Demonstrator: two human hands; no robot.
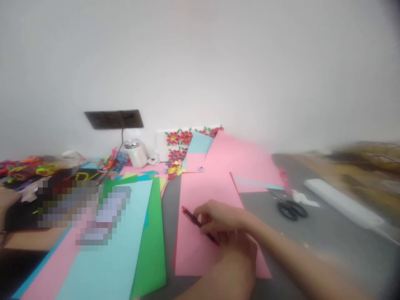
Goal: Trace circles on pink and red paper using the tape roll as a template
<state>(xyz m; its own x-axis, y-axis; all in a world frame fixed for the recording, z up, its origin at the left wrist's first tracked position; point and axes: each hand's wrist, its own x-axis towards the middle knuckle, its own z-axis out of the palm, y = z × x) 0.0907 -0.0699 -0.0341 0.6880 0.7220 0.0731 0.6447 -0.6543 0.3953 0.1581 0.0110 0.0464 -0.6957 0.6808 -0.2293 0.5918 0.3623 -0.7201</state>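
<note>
A grey table (259,214) stood against a white wall (250,62). Scissors (288,210) lay at four o'clock, coloured sheets (153,254) at seven to eight. At six o'clock, a pen (193,218), dark with red ends, slanted over a pink sheet (203,189). Its long axis ran from ten to four o'clock, the lower end near the left hand (238,246). The right hand (215,216) had thumb and fingers pinched on the pen. Which end wrote was unclear. The left fingers were mostly hidden, so I cannot tell their grip. Pixelation covered a patch at eight; a co-worker's hand (8,202) at nine was cut off by the edge.
</note>
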